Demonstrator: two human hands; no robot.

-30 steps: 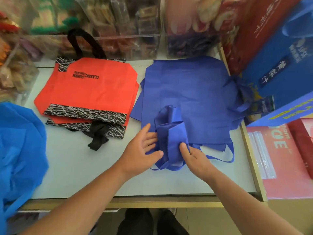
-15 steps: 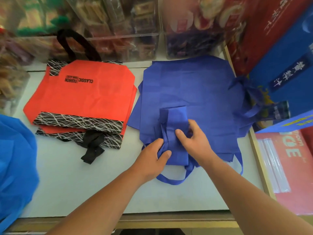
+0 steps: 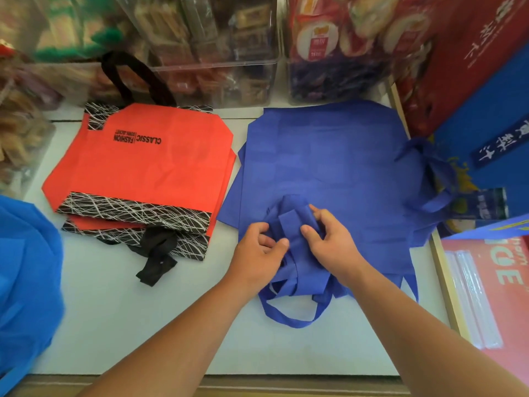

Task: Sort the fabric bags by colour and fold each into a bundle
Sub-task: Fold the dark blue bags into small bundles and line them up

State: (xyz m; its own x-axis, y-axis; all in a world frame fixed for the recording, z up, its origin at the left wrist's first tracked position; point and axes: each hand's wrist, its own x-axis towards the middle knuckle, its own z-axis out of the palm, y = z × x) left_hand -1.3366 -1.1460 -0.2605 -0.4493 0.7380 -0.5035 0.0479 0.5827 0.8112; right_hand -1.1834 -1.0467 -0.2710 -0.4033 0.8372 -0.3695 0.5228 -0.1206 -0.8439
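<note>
A folded dark-blue fabric bag bundle (image 3: 294, 224) rests on a flat stack of dark-blue bags (image 3: 329, 161) at the middle right of the counter. My left hand (image 3: 257, 253) pinches the bundle's left side, thumb on top. My right hand (image 3: 332, 242) grips its right side, fingers curled over the fabric. A blue handle loop (image 3: 292, 319) hangs out toward me. To the left lies a stack of orange-red bags (image 3: 143, 164) with black-and-white patterned trim and black handles (image 3: 156, 257). A light-blue bag (image 3: 25, 282) lies bunched at the left edge.
Clear plastic bins of packaged snacks (image 3: 206, 50) line the back of the white counter (image 3: 120, 325). Red and blue gift boxes (image 3: 486, 90) stand at the right, with a red package (image 3: 492, 287) below them. The counter's front edge runs along the bottom.
Both hands moved up onto the blue bundle and closed on it; the bundle is more tightly gathered and sits farther onto the flat blue stack. The handle loop now trails out toward me.
</note>
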